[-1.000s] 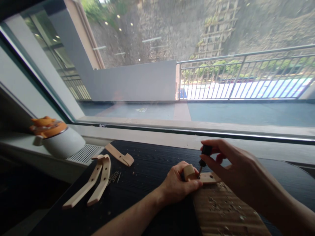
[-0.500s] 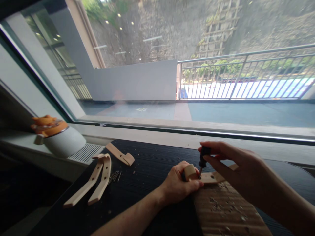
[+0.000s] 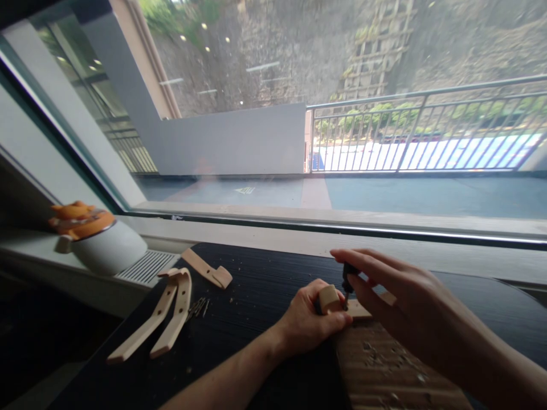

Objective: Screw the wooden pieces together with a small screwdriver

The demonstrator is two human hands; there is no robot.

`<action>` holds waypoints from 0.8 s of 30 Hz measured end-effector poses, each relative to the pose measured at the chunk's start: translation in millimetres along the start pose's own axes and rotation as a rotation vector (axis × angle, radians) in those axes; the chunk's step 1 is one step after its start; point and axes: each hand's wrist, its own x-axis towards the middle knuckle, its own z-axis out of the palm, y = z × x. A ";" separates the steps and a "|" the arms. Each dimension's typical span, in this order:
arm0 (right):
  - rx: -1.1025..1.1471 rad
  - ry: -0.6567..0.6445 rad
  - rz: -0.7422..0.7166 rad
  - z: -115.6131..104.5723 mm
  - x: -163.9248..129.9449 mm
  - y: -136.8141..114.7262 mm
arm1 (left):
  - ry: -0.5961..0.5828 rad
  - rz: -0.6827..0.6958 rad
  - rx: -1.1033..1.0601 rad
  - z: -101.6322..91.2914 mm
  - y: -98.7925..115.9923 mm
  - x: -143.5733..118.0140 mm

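My left hand (image 3: 310, 322) grips a short round wooden piece (image 3: 329, 298) and presses it down beside a flat wooden piece (image 3: 358, 309) on a black table (image 3: 252, 296). My right hand (image 3: 395, 299) holds a small black-handled screwdriver (image 3: 348, 276) upright, its tip down on the flat piece next to the round one. The fingers cover most of the handle. Both pieces lie at the far end of a ribbed brown board (image 3: 384, 370) strewn with wood shavings.
Two long curved wooden pieces (image 3: 160, 319) lie at the left of the table, a shorter hooked one (image 3: 209, 270) behind them, and several small screws (image 3: 199, 307) between. A white pot with an orange lid (image 3: 100, 242) sits on the sill. A large window lies ahead.
My right hand has turned around the screwdriver, its fingers now stretched further left over the handle. The left hand and the wooden pieces have stayed put.
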 end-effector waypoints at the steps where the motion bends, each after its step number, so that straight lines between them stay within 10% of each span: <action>1: 0.020 -0.025 -0.018 -0.4 -0.4 -0.7 | -0.003 0.002 -0.001 0.0 -0.2 0.0; 24: -0.029 0.028 0.014 -1.8 3.6 0.8 | 0.020 -0.010 0.015 0.9 1.2 0.1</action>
